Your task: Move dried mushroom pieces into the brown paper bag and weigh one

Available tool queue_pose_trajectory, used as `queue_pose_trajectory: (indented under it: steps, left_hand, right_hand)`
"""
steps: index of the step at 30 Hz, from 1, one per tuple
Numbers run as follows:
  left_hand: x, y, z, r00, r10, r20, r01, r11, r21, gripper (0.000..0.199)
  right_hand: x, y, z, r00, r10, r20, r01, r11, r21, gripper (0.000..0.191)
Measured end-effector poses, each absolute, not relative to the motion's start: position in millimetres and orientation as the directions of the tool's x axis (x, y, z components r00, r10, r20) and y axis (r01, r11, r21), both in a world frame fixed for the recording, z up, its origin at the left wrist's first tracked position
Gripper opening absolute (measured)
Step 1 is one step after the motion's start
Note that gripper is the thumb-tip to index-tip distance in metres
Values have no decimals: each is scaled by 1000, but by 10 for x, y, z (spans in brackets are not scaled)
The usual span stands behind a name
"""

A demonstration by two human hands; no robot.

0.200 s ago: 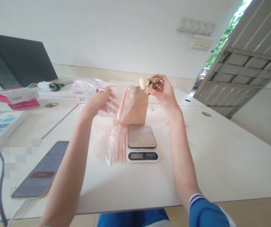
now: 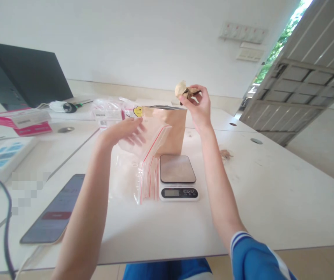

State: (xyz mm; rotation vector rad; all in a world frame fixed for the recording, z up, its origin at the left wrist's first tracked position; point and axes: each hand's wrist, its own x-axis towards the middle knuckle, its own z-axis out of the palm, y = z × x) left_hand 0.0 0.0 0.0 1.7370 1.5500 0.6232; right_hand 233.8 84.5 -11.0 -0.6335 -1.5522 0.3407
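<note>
Dried pieces pinched in right hand; left hand gripping zip bag.

Tan dried slices, clear zip bag

Bare forearms; blue sleeve (white stripes at cuff) on right arm.

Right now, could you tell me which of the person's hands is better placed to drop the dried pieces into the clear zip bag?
Probably the right hand: it already pinches the dried pieces, raised above the brown paper bag. The left hand is occupied holding the clear zip bag beside it, above the scale.
</note>
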Motion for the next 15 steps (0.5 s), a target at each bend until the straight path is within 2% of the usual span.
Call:
queue_pose_trajectory:
  steps: [3,6,10,15]
  left_hand:
    - [-19,-79,27,282,928,-243,699,-25,715,50]
    - [-24,-109,42,325,886,-331,774,-47,631,49]
    - [-18,-86,26,338,871,-356,795,-62,603,47]
    - [-17,-51,-50,309,900,-307,747,-30,664,40]
  right_hand:
    - [2224,1033,-53,-50,572,818,290,792,-536,53]
    - [2149,1116,-17,-174,592,787,361,782,-509,52]
    - [2115,1069,-30,-274,633,725,372,764,-527,45]
    - [2123,917,30,-371,652,661,318,758,-569,37]
